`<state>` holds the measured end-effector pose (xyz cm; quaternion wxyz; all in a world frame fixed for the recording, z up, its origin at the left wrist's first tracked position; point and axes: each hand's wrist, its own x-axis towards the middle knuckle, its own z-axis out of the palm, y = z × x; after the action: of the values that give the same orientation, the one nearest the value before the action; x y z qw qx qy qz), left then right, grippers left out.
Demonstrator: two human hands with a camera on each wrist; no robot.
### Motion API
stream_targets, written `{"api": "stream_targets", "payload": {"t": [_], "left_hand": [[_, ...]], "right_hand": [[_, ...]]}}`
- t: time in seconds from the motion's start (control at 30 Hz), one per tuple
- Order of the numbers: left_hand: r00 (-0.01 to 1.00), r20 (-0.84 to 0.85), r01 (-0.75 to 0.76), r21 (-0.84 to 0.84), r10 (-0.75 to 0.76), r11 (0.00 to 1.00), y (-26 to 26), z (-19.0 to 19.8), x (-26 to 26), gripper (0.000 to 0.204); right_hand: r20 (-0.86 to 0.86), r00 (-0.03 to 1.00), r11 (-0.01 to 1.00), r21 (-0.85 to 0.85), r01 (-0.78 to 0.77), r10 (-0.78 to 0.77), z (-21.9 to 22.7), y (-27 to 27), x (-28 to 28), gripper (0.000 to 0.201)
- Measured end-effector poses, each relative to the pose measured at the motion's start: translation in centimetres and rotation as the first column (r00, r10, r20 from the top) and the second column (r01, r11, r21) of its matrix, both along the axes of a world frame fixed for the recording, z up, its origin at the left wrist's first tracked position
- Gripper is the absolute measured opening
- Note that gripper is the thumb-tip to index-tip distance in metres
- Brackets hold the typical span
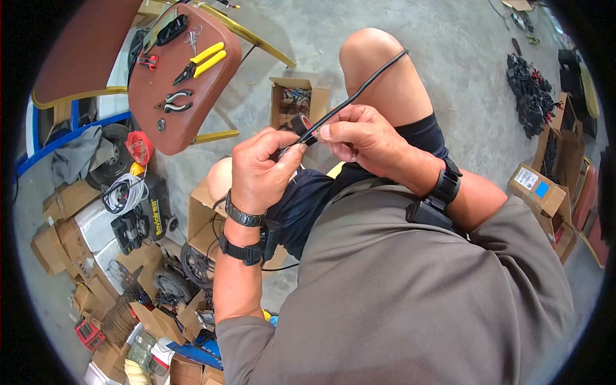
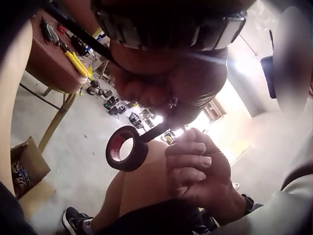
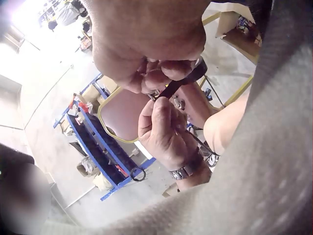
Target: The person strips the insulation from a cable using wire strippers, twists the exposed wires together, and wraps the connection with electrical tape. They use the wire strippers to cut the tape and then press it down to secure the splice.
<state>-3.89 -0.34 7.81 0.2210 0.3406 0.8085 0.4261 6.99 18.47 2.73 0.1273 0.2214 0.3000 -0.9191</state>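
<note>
A black cable (image 1: 359,92) runs from the raised knee down to both hands. My left hand (image 1: 262,168) pinches it between thumb and fingertips, with the watch wrist below. Close beside it, the right hand (image 1: 370,140) has thumb and fingers curled at the cable and tape. A roll of black tape (image 2: 128,149) with a red inner core hangs by a short stretched strip (image 2: 155,131) in the left wrist view. In the right wrist view the strip (image 3: 169,91) reaches the left thumb tip, and the roll (image 3: 197,71) is partly behind the right fingers.
A brown chair seat (image 1: 205,96) at upper left carries yellow-handled strippers (image 1: 204,62), pliers (image 1: 176,101) and scissors (image 1: 192,40). An open carton (image 1: 316,106) stands on the floor beyond the hands. Boxes and wheels crowd the left side; a black cable pile (image 1: 531,93) lies at right.
</note>
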Motion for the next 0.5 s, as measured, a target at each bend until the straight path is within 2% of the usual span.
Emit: {"api": "stream_targets", "payload": {"t": [0.13, 0.23, 0.4, 0.5], "left_hand": [[0.987, -0.159, -0.002, -0.03, -0.003, 1.0, 0.3, -0.2, 0.5, 0.007], [0.959, -0.281, 0.001, -0.05, -0.015, 0.999, 0.5, -0.4, 0.7, 0.006], [0.935, -0.353, -0.031, -0.012, 0.024, 0.999, 0.8, -0.6, 1.0, 0.011], [0.942, -0.333, -0.059, -0.007, 0.053, 0.998, 0.7, -0.6, 0.9, 0.009]], "right_hand": [[-0.014, 1.0, 1.0, 0.017, -0.01, 0.011, -0.1, -0.2, 0.0, 0.016], [-0.056, 0.992, 0.994, 0.006, -0.109, 0.109, 0.1, 0.0, 0.4, 0.014], [-0.052, 0.953, 0.938, 0.202, -0.282, 0.297, 1.6, 0.6, 1.2, 0.011], [-0.103, 0.88, 0.854, 0.318, -0.412, 0.463, 3.0, 1.9, 2.0, 0.015]]}}
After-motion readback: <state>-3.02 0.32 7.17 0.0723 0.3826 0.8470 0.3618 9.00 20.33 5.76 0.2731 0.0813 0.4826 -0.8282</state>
